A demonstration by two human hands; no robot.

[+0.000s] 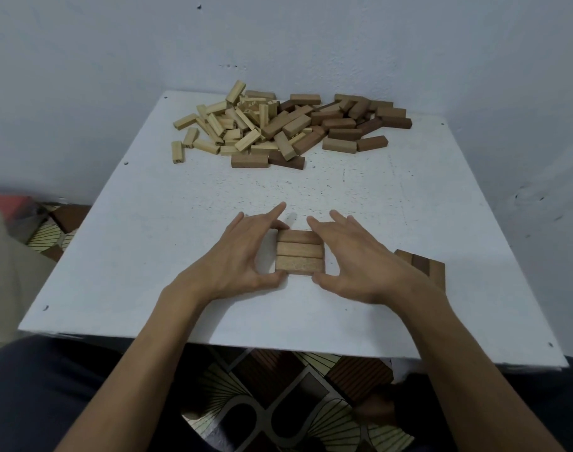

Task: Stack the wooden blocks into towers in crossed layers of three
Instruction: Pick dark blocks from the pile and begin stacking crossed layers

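Square the three-block layer [299, 252], which sits mid-way along the table's [148, 223] near edge. The left hand [242, 252] and right hand [353, 256] half-curl round its ends, gripping it. Press evenly inward (gaps tilt later layers) before drawing from the far-edge pile [278, 125].

A layer of three blocks [300, 252] is located centrally near the near edge of the table [131, 256]. It is gripped at its ends by the left hand [242, 256] and the right hand [353, 259]. A loose pile of blocks [278, 125] is noted along the far edge, and darker blocks [422, 265] near the right edge.
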